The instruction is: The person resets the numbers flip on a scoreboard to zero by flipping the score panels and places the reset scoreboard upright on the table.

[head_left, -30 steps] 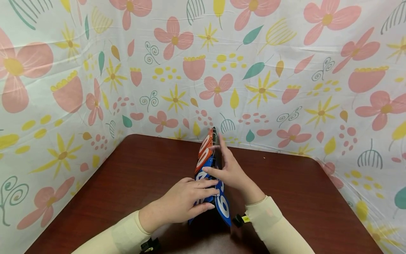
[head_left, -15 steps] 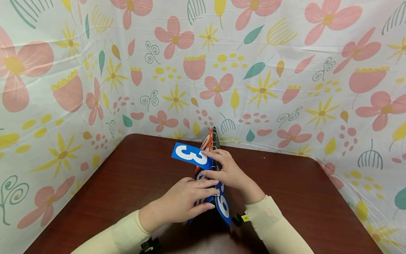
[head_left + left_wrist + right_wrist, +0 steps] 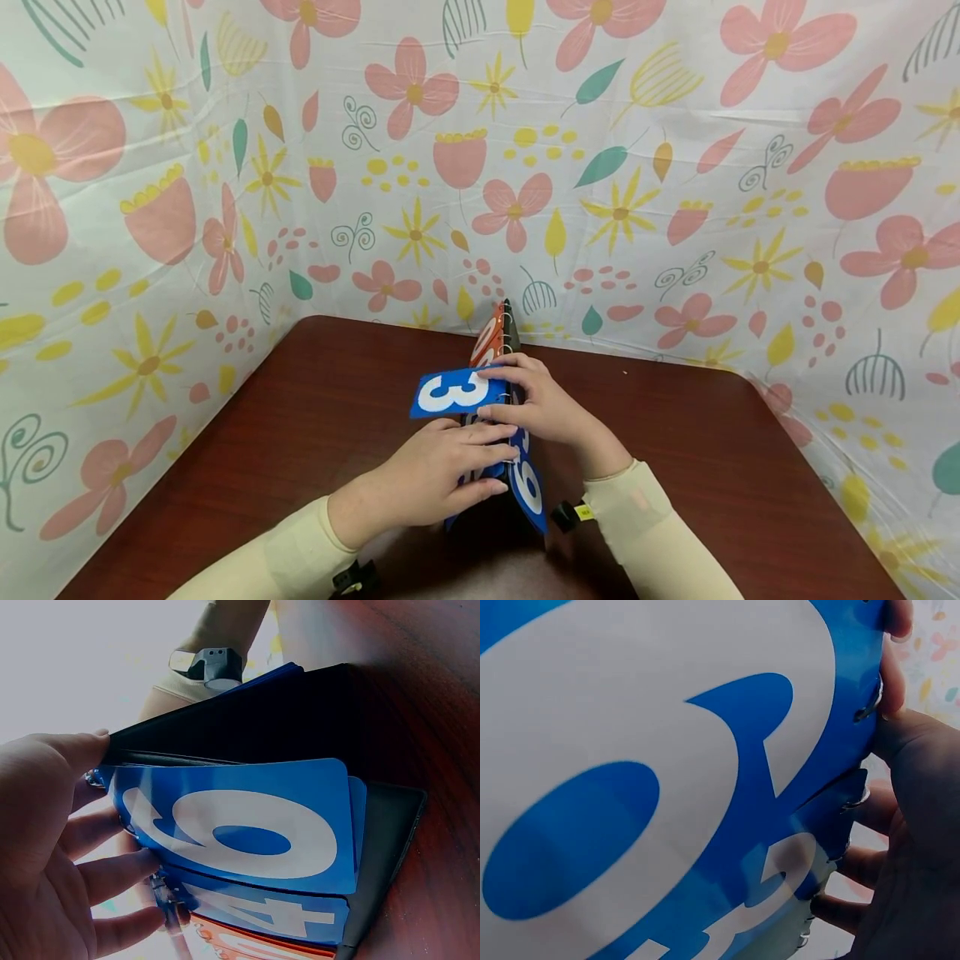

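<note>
A tent-shaped flip scoreboard (image 3: 531, 496) stands on the table, its ringed spine running away from me. My left hand (image 3: 442, 471) grips the near end of the spine, thumb on one side and fingers over the other in the left wrist view. Farther along the spine, my right hand (image 3: 551, 408) holds a blue number card (image 3: 452, 393) with a white 3, which sticks out to the left of the rings. Large blue cards with white digits (image 3: 251, 832) hang on the right side. Orange cards (image 3: 487, 335) lie at the far end.
The dark red-brown table (image 3: 337, 392) extends around the scoreboard. Behind and beside it hangs a flower-printed curtain (image 3: 465, 208). Small black wrist cameras (image 3: 356, 577) sit at both sleeve cuffs.
The right hand has drawn back toward me from the far end of the spine. The blue 3 card has come up to the left and then swung lower and nearer. The left hand keeps still.
</note>
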Demonstrator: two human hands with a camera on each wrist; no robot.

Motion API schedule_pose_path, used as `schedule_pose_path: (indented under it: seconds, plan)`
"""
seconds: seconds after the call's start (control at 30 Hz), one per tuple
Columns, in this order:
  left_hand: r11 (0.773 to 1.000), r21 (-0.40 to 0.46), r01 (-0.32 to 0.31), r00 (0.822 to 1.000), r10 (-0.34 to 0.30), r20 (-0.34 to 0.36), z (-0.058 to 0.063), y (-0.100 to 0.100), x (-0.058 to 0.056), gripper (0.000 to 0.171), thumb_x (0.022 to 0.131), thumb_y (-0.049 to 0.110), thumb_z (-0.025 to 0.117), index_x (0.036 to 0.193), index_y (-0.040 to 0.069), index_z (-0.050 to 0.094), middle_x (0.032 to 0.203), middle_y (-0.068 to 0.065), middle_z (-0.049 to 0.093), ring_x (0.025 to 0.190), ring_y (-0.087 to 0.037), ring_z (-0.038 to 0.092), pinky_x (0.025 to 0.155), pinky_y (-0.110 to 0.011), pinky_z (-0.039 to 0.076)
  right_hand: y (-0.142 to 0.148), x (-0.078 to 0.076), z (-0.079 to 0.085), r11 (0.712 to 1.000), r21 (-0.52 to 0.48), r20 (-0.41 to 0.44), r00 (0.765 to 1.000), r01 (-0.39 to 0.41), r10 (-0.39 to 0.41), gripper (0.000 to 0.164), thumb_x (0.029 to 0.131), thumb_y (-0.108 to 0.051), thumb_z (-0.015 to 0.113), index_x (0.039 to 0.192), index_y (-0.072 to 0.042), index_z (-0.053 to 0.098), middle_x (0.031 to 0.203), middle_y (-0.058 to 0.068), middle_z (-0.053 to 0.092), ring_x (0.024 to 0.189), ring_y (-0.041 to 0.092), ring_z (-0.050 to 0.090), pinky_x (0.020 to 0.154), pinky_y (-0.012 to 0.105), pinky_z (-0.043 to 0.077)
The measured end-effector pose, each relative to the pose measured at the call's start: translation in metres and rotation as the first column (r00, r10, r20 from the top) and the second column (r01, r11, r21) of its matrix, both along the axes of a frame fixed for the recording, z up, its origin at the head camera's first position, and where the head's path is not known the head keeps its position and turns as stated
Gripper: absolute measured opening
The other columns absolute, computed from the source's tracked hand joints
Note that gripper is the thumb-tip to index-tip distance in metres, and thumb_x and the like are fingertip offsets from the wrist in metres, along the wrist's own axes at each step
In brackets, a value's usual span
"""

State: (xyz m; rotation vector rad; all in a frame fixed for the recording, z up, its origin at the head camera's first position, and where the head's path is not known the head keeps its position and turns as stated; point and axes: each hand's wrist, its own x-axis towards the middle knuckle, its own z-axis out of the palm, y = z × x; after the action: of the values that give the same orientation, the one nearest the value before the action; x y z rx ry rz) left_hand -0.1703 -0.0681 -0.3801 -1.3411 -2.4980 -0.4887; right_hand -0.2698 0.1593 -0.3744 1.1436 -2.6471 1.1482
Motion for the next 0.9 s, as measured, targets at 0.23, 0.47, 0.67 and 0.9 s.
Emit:
schedule_pose_path:
  seconds: [0.23, 0.47, 0.67, 0.9]
  plan:
    - [1.0, 0.007, 0.002, 1.0, -0.002, -0.007, -0.0005, -0.0004, -0.0003, 0.046, 0.106, 0.05, 0.048, 0.144, 0.028, 0.061, 0.159, 0.008, 0.048, 0.149, -0.007, 0.043, 0.108, -0.051, 0.05, 0.0032, -0.0012, -0.0015, 0.999, 0.04, -0.022, 1.0, -0.018, 0.018, 0.034, 0.099, -0.036, 0.067, 0.129, -0.02, 0.068, 0.152, 0.011, 0.047, 0.144, 0.034, 0.033, 0.114, 0.068, 0.03]
    - [1.0, 0.01, -0.008, 1.0, 0.008, -0.012, -0.0009, -0.0002, 0.0005, 0.046, 0.106, 0.051, 0.05, 0.144, 0.029, 0.061, 0.16, 0.009, 0.048, 0.149, -0.006, 0.043, 0.104, -0.047, 0.052, 0.0025, -0.0006, -0.0025, 0.997, 0.071, -0.068, 0.998, 0.015, -0.01, 0.015, 0.1, -0.038, 0.065, 0.11, -0.028, 0.072, 0.154, 0.01, 0.048, 0.146, 0.036, 0.034, 0.116, 0.068, 0.029]
    - [1.0, 0.009, -0.007, 1.0, 0.007, -0.027, -0.0016, 0.0003, -0.0003, 0.046, 0.106, 0.051, 0.05, 0.143, 0.028, 0.062, 0.159, 0.008, 0.049, 0.149, -0.005, 0.043, 0.105, -0.046, 0.052, 0.0016, 0.0, -0.0014, 0.996, 0.082, -0.059, 0.998, 0.021, -0.016, 0.018, 0.101, -0.037, 0.063, 0.112, -0.028, 0.073, 0.156, 0.008, 0.047, 0.148, 0.036, 0.033, 0.118, 0.068, 0.027]
    - [1.0, 0.008, -0.004, 1.0, 0.004, -0.029, -0.0014, 0.0009, -0.0005, 0.045, 0.106, 0.051, 0.051, 0.143, 0.028, 0.062, 0.159, 0.007, 0.05, 0.149, -0.006, 0.043, 0.105, -0.046, 0.052, 0.0018, 0.0002, -0.0012, 0.996, 0.083, -0.055, 0.998, 0.018, -0.014, 0.019, 0.102, -0.038, 0.062, 0.113, -0.026, 0.073, 0.158, 0.012, 0.046, 0.15, 0.036, 0.031, 0.119, 0.068, 0.027]
